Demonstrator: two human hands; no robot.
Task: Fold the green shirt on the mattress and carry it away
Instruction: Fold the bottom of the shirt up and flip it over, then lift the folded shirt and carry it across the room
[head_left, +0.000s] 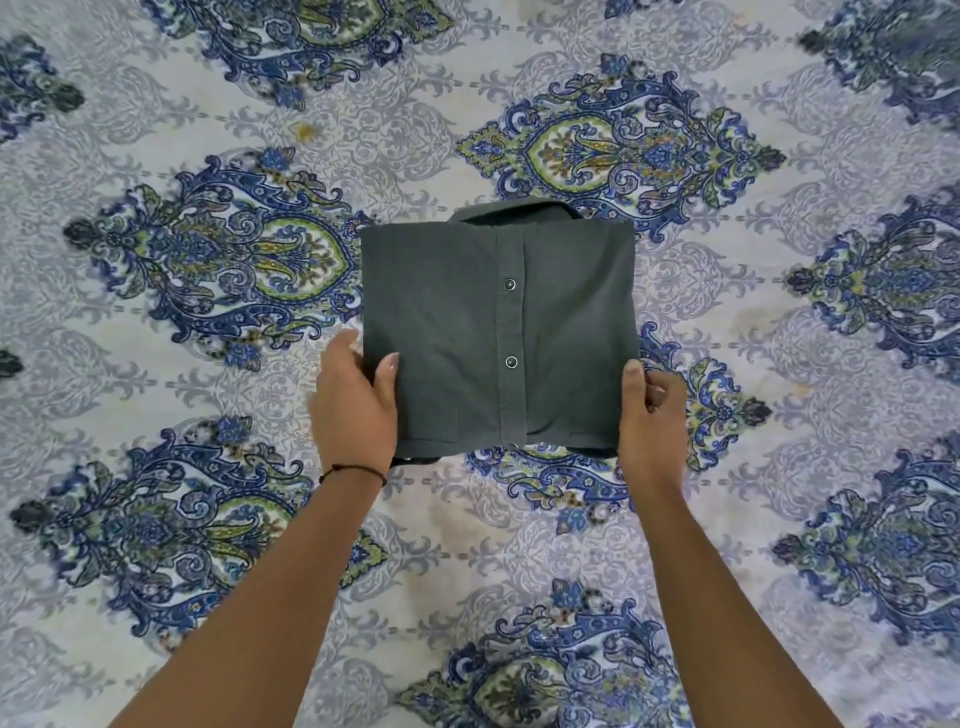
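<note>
The dark green shirt (467, 312) is folded into a neat square in the middle of the view, button placket running down its centre and collar at the far edge. My left hand (353, 400) grips its near left corner, thumb on top and fingers underneath. My right hand (652, 410) grips the near right corner the same way. The near edge appears slightly raised off the mattress (156, 130); the far edge looks to be resting on it.
The mattress fills the whole view, covered in a white sheet with blue and green paisley medallions. A thin dark thread band circles my left wrist (353, 470). Nothing else lies on the sheet.
</note>
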